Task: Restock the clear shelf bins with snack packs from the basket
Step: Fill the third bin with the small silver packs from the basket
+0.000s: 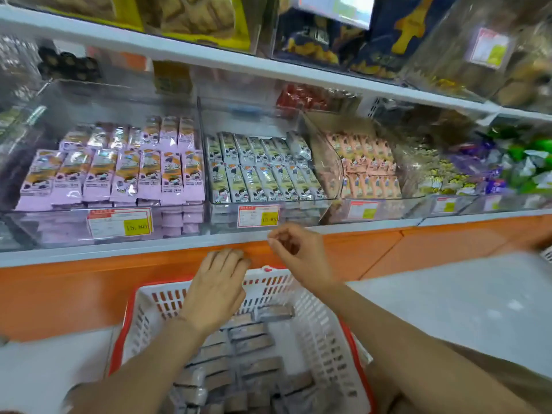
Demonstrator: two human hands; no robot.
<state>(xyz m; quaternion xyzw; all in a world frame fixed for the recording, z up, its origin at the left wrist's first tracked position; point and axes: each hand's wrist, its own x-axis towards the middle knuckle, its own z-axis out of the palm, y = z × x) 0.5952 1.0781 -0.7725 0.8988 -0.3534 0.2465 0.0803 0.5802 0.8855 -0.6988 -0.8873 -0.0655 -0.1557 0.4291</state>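
A white plastic basket with a red rim (313, 318) sits low, right in front of the shelf, so the person only has to reach a short way up to fill it. Inside the basket lie flat grey and brown snack packs (251, 339), stacked in rows. There look to be plenty of them, so I think a lot of the job is left. Above, on the white shelf edge (119, 249), clear plastic shelf bins (298, 212) stand side by side. Their fronts are see-through and low, so shoppers can see the snacks and take them. One bin holds long purple packs (119, 177), the middle one holds cream and grey packs (263, 180), and the next holds small peach packs (367, 165). All the packs stand in neat lines with their pictures facing out. A red and yellow price tag (258, 216) is stuck on the middle bin. The left hand (216, 289) is palm down over the far side of the basket. Its fingers (230, 258) lie close together with the tips bent down near the orange shelf front (89, 282), and I see nothing in it. The right hand (298, 253) is higher, just under the middle bin. Its fingers (280, 237) curl in toward the thumb. It is blurry, so I cannot tell if it pinches anything.
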